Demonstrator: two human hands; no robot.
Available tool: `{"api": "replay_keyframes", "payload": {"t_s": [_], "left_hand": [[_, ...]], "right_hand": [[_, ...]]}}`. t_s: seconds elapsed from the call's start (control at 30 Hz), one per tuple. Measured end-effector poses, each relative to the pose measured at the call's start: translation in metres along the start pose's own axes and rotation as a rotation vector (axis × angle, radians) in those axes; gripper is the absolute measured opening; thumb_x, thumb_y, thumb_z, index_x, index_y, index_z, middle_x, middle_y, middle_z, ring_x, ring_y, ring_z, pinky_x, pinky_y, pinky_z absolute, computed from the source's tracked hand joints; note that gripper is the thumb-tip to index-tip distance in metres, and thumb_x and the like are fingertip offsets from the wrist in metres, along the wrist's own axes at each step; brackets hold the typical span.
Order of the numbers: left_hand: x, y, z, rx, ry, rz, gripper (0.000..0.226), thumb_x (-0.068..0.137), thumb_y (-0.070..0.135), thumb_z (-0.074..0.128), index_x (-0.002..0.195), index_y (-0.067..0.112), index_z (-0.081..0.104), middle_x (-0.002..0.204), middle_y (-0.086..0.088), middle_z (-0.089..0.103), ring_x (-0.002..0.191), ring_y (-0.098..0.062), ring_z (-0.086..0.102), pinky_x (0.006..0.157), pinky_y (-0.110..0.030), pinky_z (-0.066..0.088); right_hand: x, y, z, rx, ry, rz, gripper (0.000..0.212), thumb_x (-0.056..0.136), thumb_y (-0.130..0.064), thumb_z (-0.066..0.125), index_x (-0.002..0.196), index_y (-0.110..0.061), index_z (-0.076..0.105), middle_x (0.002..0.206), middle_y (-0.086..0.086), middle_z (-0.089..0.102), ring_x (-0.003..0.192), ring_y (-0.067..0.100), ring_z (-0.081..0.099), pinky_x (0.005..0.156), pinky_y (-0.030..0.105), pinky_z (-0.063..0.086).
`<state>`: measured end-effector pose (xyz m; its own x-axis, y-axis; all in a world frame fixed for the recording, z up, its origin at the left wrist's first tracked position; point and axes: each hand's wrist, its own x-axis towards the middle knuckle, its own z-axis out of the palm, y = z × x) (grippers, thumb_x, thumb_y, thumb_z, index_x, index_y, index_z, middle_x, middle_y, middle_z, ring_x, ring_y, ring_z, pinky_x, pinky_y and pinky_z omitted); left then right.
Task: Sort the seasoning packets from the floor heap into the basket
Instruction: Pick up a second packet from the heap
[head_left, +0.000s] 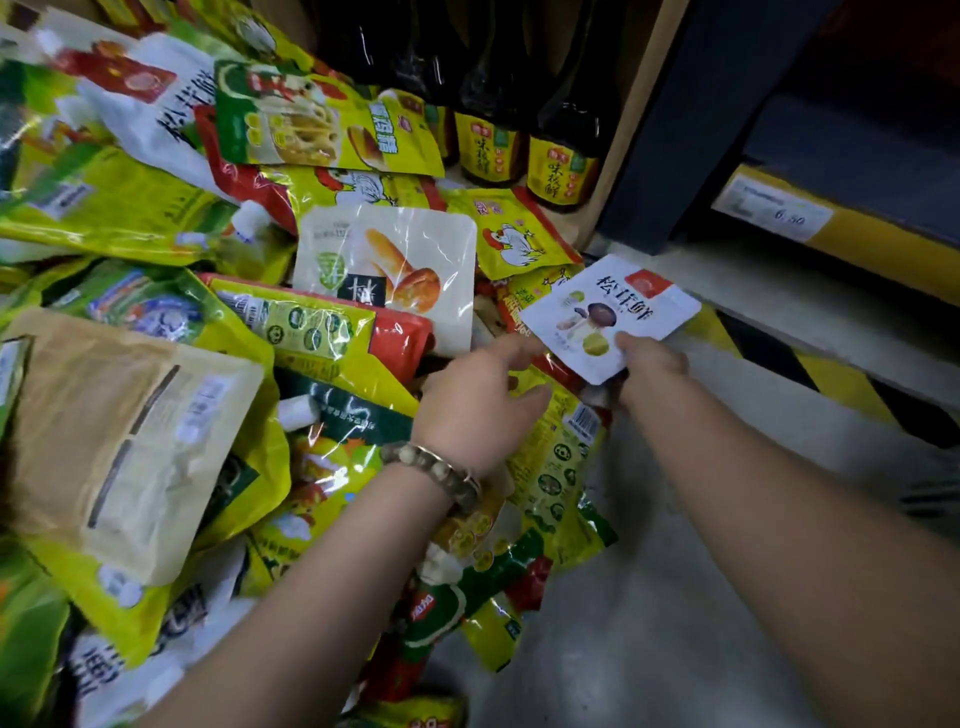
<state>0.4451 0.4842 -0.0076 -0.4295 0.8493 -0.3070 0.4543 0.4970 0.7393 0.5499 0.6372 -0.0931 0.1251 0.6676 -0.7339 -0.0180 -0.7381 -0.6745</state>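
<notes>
A big heap of seasoning packets (322, 332) in yellow, green, red and white covers the floor on the left. My right hand (649, 364) pinches a small white packet with a mushroom picture (608, 312) by its lower corner, holding it above the heap's right edge. My left hand (478, 400), with a bead bracelet on the wrist, reaches over the heap with its fingers stretched out, and its index fingertip touches the white packet's left edge. No basket is in view.
Dark sauce bottles with yellow labels (561, 166) stand on the floor behind the heap. A dark shelf base with a yellow price strip (779, 213) runs along the right. Grey floor (701, 597) with black-and-yellow hazard tape (831, 379) lies to the right.
</notes>
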Motion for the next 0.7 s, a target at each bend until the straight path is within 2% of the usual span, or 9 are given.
{"api": "replay_keyframes", "payload": {"t_s": [0.07, 0.17, 0.23, 0.3, 0.37, 0.43, 0.5, 0.6, 0.7], "left_hand": [[-0.003, 0.0, -0.002, -0.097, 0.045, 0.027, 0.032, 0.087, 0.022, 0.064, 0.118, 0.027, 0.06, 0.102, 0.013, 0.062, 0.096, -0.011, 0.063, 0.092, -0.037, 0.05], [-0.009, 0.005, -0.007, -0.283, 0.139, 0.077, 0.024, 0.088, 0.011, 0.061, 0.107, 0.026, 0.061, 0.098, 0.013, 0.062, 0.083, 0.0, 0.059, 0.084, -0.024, 0.05], [-0.012, 0.01, -0.011, -0.438, 0.208, 0.057, 0.02, 0.088, 0.006, 0.06, 0.103, 0.02, 0.062, 0.098, 0.007, 0.065, 0.083, -0.003, 0.06, 0.079, -0.024, 0.052], [-0.015, 0.014, -0.018, -0.609, 0.277, -0.022, 0.02, 0.088, 0.007, 0.061, 0.107, 0.012, 0.063, 0.093, 0.003, 0.066, 0.081, -0.009, 0.061, 0.075, -0.025, 0.051], [-0.021, 0.019, -0.023, -0.826, 0.229, -0.153, 0.023, 0.086, 0.013, 0.066, 0.109, 0.011, 0.061, 0.087, 0.001, 0.064, 0.077, -0.012, 0.061, 0.073, -0.029, 0.051], [-0.03, 0.021, -0.026, -0.961, 0.074, -0.258, 0.025, 0.083, 0.021, 0.07, 0.105, 0.012, 0.062, 0.089, -0.005, 0.067, 0.074, -0.018, 0.063, 0.073, -0.036, 0.054], [-0.041, 0.018, -0.027, -1.014, -0.001, -0.272, 0.01, 0.086, 0.014, 0.064, 0.096, 0.013, 0.066, 0.09, -0.011, 0.07, 0.074, -0.025, 0.066, 0.077, -0.045, 0.054], [-0.051, 0.006, -0.034, -1.005, 0.138, -0.257, 0.014, 0.089, 0.004, 0.058, 0.089, 0.014, 0.067, 0.083, -0.009, 0.072, 0.071, -0.025, 0.067, 0.07, -0.044, 0.056], [-0.061, -0.008, -0.044, -1.058, 0.292, -0.238, 0.017, 0.089, 0.002, 0.056, 0.086, 0.014, 0.068, 0.073, -0.002, 0.072, 0.061, -0.017, 0.067, 0.059, -0.033, 0.057]], "right_hand": [[-0.008, -0.003, -0.006, 0.074, 0.018, -0.137, 0.017, 0.087, -0.001, 0.061, 0.101, -0.011, 0.062, 0.099, 0.007, 0.067, 0.078, 0.026, 0.063, 0.069, 0.042, 0.052], [-0.036, -0.002, -0.037, 0.151, -0.085, -0.302, 0.021, 0.091, 0.004, 0.05, 0.094, -0.014, 0.061, 0.097, 0.002, 0.067, 0.076, 0.016, 0.066, 0.064, 0.032, 0.056], [-0.057, 0.002, -0.056, 0.219, -0.206, -0.287, 0.022, 0.094, 0.001, 0.047, 0.095, -0.018, 0.059, 0.095, 0.0, 0.069, 0.077, 0.013, 0.068, 0.06, 0.028, 0.057], [-0.079, 0.006, -0.064, 0.288, -0.398, -0.233, 0.023, 0.095, 0.0, 0.042, 0.101, -0.016, 0.058, 0.091, -0.001, 0.073, 0.077, 0.013, 0.07, 0.06, 0.029, 0.058], [-0.1, 0.011, -0.063, 0.269, -0.542, -0.215, 0.024, 0.09, -0.001, 0.044, 0.106, -0.014, 0.057, 0.09, 0.0, 0.074, 0.076, 0.015, 0.07, 0.063, 0.03, 0.058], [-0.12, 0.013, -0.055, 0.216, -0.656, -0.234, 0.028, 0.079, -0.004, 0.052, 0.105, -0.012, 0.057, 0.092, 0.004, 0.073, 0.076, 0.018, 0.07, 0.066, 0.033, 0.059], [-0.135, 0.011, -0.044, 0.143, -0.732, -0.265, 0.03, 0.074, -0.002, 0.054, 0.102, -0.01, 0.058, 0.092, 0.007, 0.073, 0.075, 0.019, 0.069, 0.067, 0.034, 0.058], [-0.147, 0.011, -0.028, -0.001, -0.768, -0.288, 0.02, 0.085, 0.003, 0.053, 0.097, -0.011, 0.061, 0.088, 0.007, 0.073, 0.072, 0.02, 0.068, 0.067, 0.034, 0.057], [-0.14, 0.008, -0.001, -0.061, -0.632, -0.32, 0.011, 0.092, -0.011, 0.056, 0.084, -0.015, 0.063, 0.08, 0.003, 0.069, 0.073, 0.019, 0.063, 0.068, 0.031, 0.051]]}}
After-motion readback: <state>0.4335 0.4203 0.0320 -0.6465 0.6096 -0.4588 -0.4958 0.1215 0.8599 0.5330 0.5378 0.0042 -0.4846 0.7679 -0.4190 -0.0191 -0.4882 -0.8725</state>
